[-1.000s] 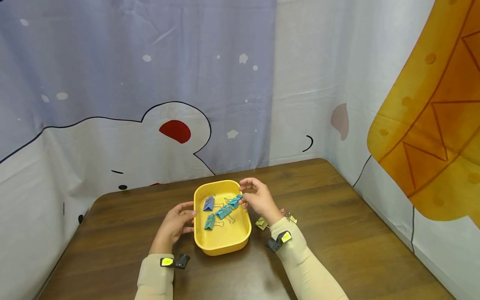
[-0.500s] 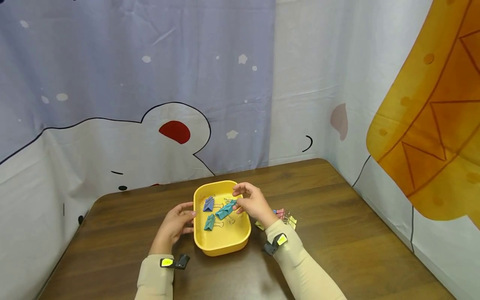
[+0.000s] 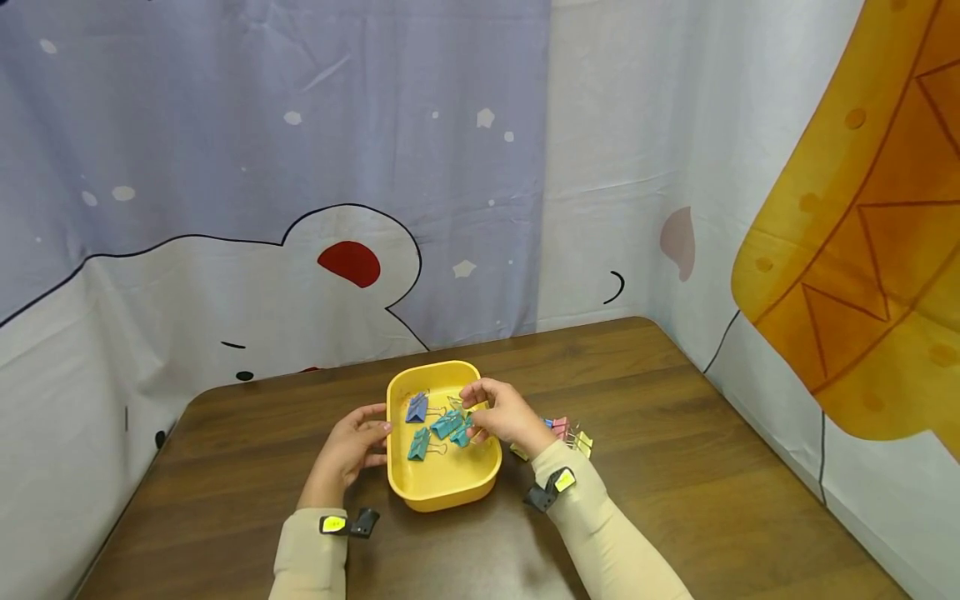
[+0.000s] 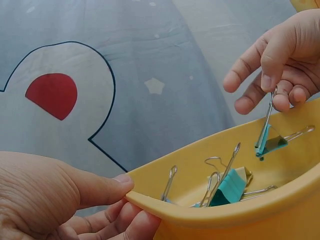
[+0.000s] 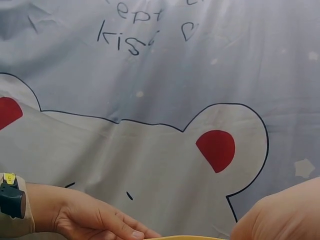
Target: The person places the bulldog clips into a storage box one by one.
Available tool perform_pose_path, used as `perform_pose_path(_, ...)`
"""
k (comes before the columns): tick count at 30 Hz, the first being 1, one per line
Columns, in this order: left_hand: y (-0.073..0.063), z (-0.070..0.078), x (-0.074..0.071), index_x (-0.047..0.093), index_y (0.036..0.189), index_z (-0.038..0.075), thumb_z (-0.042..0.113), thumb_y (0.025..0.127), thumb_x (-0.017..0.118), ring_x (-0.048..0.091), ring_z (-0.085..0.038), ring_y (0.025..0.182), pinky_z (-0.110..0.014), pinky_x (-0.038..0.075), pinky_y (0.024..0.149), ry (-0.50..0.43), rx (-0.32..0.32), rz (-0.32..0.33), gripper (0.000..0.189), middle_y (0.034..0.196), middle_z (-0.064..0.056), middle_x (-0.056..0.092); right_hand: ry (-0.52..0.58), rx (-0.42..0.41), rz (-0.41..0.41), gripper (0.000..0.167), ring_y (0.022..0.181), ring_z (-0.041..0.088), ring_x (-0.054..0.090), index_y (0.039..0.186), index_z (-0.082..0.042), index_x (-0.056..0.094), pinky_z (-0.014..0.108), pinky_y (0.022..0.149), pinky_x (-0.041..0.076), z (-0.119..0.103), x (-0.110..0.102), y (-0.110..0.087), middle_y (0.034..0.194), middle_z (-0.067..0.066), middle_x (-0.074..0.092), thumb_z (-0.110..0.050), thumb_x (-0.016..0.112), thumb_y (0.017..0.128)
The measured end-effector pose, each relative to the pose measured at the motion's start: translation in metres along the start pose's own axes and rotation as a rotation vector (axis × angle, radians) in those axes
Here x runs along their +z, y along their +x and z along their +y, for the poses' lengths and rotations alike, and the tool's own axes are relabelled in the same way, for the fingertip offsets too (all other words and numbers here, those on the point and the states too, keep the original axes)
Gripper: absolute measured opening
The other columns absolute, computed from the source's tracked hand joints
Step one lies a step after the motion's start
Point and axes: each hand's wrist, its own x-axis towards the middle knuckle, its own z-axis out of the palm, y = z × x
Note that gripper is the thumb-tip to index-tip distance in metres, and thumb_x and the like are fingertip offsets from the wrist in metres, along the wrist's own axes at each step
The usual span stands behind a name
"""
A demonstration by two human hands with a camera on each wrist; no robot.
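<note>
My left hand [image 3: 352, 442] holds the left side of a yellow plastic bin [image 3: 442, 485], thumb at the rim and fingers against the outer wall. Over the bin's right side, my right hand [image 3: 510, 417] pinches a teal binder clip [image 4: 272, 144] by one wire handle, and the clip's body hangs down inside the rim. In the bin lie a purple-blue binder clip [image 3: 417, 408] and two more teal ones, one near the middle [image 4: 231, 187]. Part of a yellow clip [image 4: 248, 175] shows behind that one. The right wrist view catches only parts of both hands and a sliver of rim.
Right of the bin, partly behind my right wrist, a small pile holds a pink binder clip [image 3: 560, 427], yellow clips [image 3: 583, 443] and a bit of blue. The brown wooden table [image 3: 675, 500] ends at a printed curtain [image 3: 480, 208] behind and at the sides.
My right hand has shifted left from the bin's right rim, carrying the teal clip farther in and slightly toward me. More of the pile shows behind my wrist. The left hand stays put.
</note>
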Motion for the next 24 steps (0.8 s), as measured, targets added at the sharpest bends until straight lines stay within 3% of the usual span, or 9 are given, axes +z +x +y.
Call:
perform_pose_path(8, -0.0001, -0.0007, -0.0003, 0.046, 0.144, 0.003, 0.005, 0.101, 0.061, 0.062, -0.018, 0.079, -0.031, 0.062, 0.060, 0.017, -0.003, 0.001, 0.046, 0.120, -0.024, 0.060, -0.024, 0.016, 0.006, 0.037, 0.065, 0.022, 0.068, 0.118, 0.003, 0.060, 0.027, 0.049, 0.054, 0.0007, 0.0050, -0.0018, 0.120, 0.033, 0.055, 0.014, 0.054, 0.083)
perform_pose_path(18, -0.0003, 0.0003, -0.0005, 0.045, 0.145, 0.003, 0.005, 0.101, 0.061, 0.062, -0.018, 0.080, -0.030, 0.061, 0.060, 0.017, -0.001, -0.002, 0.047, 0.119, -0.024, 0.060, -0.069, 0.007, 0.032, 0.039, 0.071, 0.025, 0.069, 0.120, 0.002, 0.060, 0.027, 0.048, 0.054, 0.0006, 0.0073, 0.0011, 0.122, 0.030, 0.057, 0.016, 0.055, 0.085)
perform_pose_path(24, -0.0008, 0.0007, 0.0000, 0.046, 0.145, 0.003, 0.005, 0.100, 0.061, 0.062, -0.018, 0.079, -0.030, 0.061, 0.060, 0.015, -0.002, 0.000, 0.047, 0.119, -0.024, 0.060, -0.075, 0.008, 0.045, 0.041, 0.080, 0.037, 0.069, 0.123, 0.004, 0.059, 0.029, 0.048, 0.053, 0.0005, 0.0064, 0.0005, 0.125, 0.030, 0.055, 0.018, 0.055, 0.085)
